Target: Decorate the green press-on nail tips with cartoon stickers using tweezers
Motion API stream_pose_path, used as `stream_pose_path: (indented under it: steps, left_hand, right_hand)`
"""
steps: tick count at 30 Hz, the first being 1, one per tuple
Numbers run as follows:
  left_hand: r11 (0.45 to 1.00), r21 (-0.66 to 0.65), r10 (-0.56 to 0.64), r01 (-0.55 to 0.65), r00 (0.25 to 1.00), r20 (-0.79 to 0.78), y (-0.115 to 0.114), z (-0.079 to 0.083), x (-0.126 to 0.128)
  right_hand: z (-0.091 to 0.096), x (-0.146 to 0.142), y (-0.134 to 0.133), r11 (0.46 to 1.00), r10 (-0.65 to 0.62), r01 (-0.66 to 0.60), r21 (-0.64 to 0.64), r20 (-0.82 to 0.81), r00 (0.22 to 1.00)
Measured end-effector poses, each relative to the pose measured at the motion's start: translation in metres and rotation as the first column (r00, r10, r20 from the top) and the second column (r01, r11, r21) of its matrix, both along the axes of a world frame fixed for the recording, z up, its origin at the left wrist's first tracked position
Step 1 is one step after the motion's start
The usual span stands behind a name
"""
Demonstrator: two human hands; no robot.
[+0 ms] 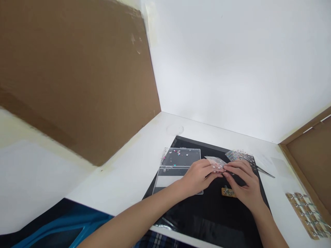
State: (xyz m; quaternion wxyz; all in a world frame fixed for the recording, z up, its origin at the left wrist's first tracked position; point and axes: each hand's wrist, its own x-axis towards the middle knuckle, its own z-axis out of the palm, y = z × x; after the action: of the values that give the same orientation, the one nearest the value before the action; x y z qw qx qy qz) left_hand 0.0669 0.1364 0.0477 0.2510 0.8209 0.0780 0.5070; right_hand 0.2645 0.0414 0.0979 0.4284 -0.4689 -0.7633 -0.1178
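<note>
"What's the big picture?"

"A white desk [152, 144] runs under everything, with a brown cardboard panel [72, 75] rising at its left. A black mat [214, 213] lies on the desk in front of me."

"And on the mat?"

"An open clear plastic box [181, 172] sits at the left, with small coloured rhinestones [178, 153] scattered in its upper half. At the far right corner lies a sheet of rhinestones [239, 155], and slim metal tweezers [262, 171] run from it past the mat's edge. A small wooden strip with metal studs [227, 192] lies just below my hands. A longer studded strip [305, 215] sits off the mat, on the desk to the right."

"Where's your grip?"

"Both are together over the mat's middle. My left grip [198, 177] and right grip [241, 182] pinch a small clear film [214, 161] between my fingertips [218, 168], and most of it stands just above them, between the box and the sheet."
</note>
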Motion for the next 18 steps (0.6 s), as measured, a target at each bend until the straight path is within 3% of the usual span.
stream_pose_path:
  steps: [10,18]
  left_hand:
    - [0.996,0.069,0.06,-0.061,0.998,0.013,-0.0006,0.0009,0.0011]
    - [1.0,-0.001,-0.01,0.01,0.999,0.047,-0.0002,0.0034,0.0021]
  right_hand:
    - [0.0007,0.0001,0.0018,0.998,0.043,-0.047,-0.052,-0.073,0.996]
    - [0.0001,0.0005,0.0025,0.993,0.057,-0.067,-0.098,-0.094,0.994]
